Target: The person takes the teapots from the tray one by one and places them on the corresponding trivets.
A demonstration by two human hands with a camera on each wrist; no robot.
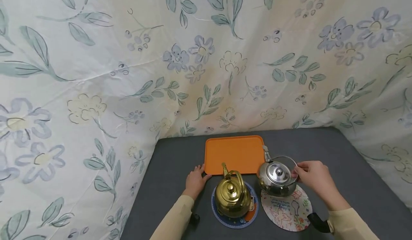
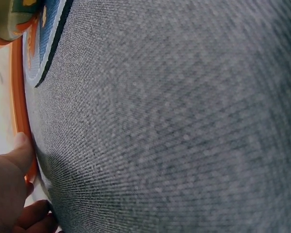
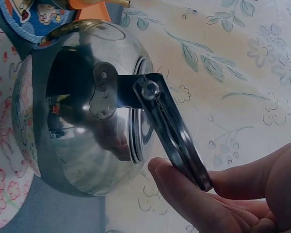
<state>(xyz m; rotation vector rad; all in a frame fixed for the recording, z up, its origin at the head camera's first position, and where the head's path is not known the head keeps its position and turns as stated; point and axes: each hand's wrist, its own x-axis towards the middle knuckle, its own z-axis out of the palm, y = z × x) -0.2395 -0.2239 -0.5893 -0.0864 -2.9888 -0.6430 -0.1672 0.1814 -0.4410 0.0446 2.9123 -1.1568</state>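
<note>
A silver kettle (image 1: 277,177) hangs over the back edge of a round white floral mat (image 1: 286,211); it seems lifted off it. My right hand (image 1: 317,181) pinches its handle (image 3: 177,133) between thumb and fingers. At the front left corner of an orange tray (image 1: 235,154), my left hand (image 1: 194,182) rests with its thumb (image 2: 22,150) against the rim and its fingers extended. Between the hands, a gold kettle (image 1: 231,199) stands on a round blue mat (image 1: 217,216), with its handle raised and nobody touching it.
The dark grey tabletop (image 1: 180,150) runs around the mats and tray. Floral cloth (image 1: 206,72) hangs behind the table and along both sides. The silver kettle's spout overlaps the tray's right edge.
</note>
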